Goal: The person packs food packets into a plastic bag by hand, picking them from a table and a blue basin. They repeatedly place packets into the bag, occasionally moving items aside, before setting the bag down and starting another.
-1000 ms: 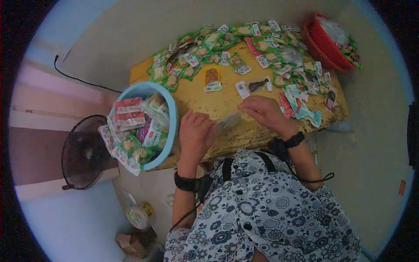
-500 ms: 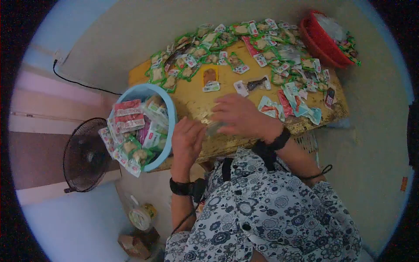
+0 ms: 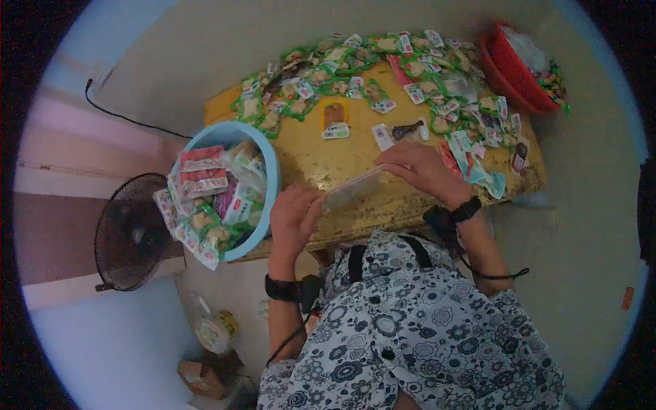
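Note:
Between my hands a clear plastic bag (image 3: 352,189) is stretched, its whitish edge running slantwise over the yellow table. My left hand (image 3: 294,210) pinches the bag's near left end, close to the rim of the blue basin (image 3: 272,198). The far right end of that edge is gripped by my right hand (image 3: 425,169). Just beyond the right hand lies a clear pack with dark contents (image 3: 408,130). A yellow snack pack (image 3: 333,115) lies farther back. Teal-and-white packs (image 3: 471,158) lie by the right wrist, partly covered by it.
Many green-edged food packs (image 3: 321,74) spread across the back of the worn wooden table (image 3: 301,154). Mixed packs (image 3: 205,179) heap inside the basin. A red basin (image 3: 495,68) stands at the back right. A black fan (image 3: 130,232) and a cardboard box (image 3: 201,379) are at left.
My right hand has moved right and slightly up, away from the left, and the bag's edge is now drawn out straight between them. My left hand has barely moved.

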Demonstrator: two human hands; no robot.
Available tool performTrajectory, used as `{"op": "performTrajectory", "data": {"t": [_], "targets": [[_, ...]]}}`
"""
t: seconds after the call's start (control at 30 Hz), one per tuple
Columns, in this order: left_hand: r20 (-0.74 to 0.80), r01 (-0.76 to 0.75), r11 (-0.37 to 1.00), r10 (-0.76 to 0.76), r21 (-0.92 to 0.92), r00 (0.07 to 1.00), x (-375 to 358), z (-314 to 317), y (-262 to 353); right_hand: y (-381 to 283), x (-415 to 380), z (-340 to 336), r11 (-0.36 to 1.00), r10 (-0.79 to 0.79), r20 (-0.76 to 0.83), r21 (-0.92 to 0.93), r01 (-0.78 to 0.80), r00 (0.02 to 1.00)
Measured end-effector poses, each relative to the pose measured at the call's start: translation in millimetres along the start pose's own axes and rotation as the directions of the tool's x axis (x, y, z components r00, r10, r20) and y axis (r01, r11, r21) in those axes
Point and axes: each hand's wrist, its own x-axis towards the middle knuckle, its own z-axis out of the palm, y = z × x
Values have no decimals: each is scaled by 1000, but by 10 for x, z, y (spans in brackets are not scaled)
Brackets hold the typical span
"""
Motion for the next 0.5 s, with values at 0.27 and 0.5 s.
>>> {"op": "performTrajectory", "data": {"t": [0.27,0.5], "targets": [[61,247,865,-245,-436,967,-187,373,-433,174,-65,230,827,194,84,522,-209,977],[135,346,806,-322,-479,937,-195,339,-430,326,14,539,799,182,111,563,-212,977]]}}
